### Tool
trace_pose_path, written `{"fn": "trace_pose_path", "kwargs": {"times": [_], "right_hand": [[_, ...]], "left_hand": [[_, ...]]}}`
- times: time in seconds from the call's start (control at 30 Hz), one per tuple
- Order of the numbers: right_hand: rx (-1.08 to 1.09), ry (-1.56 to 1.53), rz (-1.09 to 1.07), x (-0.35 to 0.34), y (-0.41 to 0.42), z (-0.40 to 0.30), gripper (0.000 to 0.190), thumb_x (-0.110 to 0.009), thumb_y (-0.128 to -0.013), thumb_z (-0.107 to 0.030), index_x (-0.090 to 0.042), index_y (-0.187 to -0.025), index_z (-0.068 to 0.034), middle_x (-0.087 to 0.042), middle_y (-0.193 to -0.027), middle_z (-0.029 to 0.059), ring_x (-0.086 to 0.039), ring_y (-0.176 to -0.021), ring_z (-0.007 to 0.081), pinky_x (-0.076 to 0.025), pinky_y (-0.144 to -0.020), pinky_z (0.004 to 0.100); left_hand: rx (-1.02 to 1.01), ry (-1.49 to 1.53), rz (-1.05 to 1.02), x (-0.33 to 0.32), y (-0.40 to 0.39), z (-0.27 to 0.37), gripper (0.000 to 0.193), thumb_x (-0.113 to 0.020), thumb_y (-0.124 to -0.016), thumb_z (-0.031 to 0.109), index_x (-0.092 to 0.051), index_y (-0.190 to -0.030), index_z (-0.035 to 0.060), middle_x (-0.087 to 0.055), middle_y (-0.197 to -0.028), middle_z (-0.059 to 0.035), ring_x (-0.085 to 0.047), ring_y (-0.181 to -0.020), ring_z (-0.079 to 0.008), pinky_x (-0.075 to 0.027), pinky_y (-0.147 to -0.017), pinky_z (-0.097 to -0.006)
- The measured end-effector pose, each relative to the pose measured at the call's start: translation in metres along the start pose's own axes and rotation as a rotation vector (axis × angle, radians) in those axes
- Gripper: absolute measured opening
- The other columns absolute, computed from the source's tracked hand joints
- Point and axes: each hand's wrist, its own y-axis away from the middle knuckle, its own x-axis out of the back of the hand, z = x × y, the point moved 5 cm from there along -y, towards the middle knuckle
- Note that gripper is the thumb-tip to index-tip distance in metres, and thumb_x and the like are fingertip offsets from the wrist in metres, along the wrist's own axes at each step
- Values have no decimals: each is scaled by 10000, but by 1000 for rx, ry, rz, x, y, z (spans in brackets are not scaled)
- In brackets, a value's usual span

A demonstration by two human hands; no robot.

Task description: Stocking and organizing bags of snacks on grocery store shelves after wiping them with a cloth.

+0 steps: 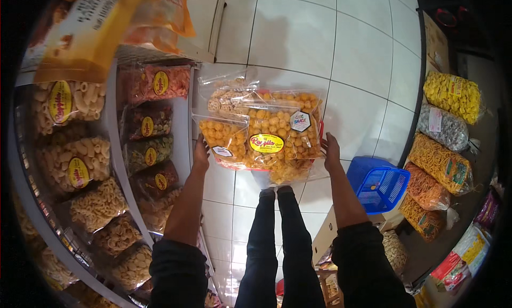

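Observation:
Both hands hold a red container, mostly hidden under clear plastic bags of snacks. My left hand grips its left side, and my right hand is at its right side. On top lies a bag of round orange snack balls with a yellow oval label. A smaller bag of orange balls leans at the left. Behind them sits a bag of pale wheel-shaped crackers. Another bag of snacks hangs over the near edge.
Shelves at the left hold bagged snacks and a bag of pink crackers. A blue plastic basket stands on the tiled floor at right. Beyond it, large snack bags lie on a ledge. Orange packets jut in at upper left.

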Motion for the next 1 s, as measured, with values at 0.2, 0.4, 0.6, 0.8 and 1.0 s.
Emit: {"fn": "trace_pose_path", "kwargs": {"times": [0.2, 0.4, 0.6, 0.8, 1.0], "right_hand": [[207, -115, -350, -37, -2, -13, 452, -455, -1025, -383, -544, -1245, 1, -628, -1080, 79, -593, -963, 152, -492, -817, 305], [79, -251, -368, -37, 4, -5, 448, -467, -1026, -348, -508, -1292, 10, -624, -1131, 95, -606, -1001, 164, -496, -868, 304], [117, -274, -298, -29, 15, -4, 399, -466, -1030, -325, -570, -1223, 8, -632, -1015, 45, -592, -880, 118, -492, -790, 270], [263, -122, -254, 52, 40, 0, 542, -454, -1006, -471, -558, -1256, -1, -638, -1117, 79, -608, -965, 134, -503, -835, 294], [263, -357, -97, 102, 193, -8, 301, -481, -1021, -341, -608, -951, -77, -461, -730, -50, -402, -632, 67, -347, -572, 236]], "left_hand": [[-99, 380, -401, -53, 23, 16, 535, -379, -997, 428, -457, -1348, 31, -560, -1315, -120, -576, -1173, -266, -467, -991, -435], [-103, 470, -468, -55, 39, 26, 507, -400, -996, 398, -451, -1353, 41, -568, -1311, -131, -594, -1150, -292, -504, -966, -440], [-100, 539, -521, -50, 26, 14, 541, -417, -993, 431, -444, -1365, 38, -545, -1343, -128, -589, -1159, -294, -509, -965, -437], [-42, 665, -888, -64, 95, 9, 577, -459, -989, 436, -360, -1451, 105, -433, -1451, -101, -458, -1305, -266, -439, -1051, -434], [-180, 368, -668, 5, 210, 42, 576, -494, -985, 429, -360, -1431, 91, -497, -1381, -84, -528, -1239, -262, -480, -1008, -420]]}}
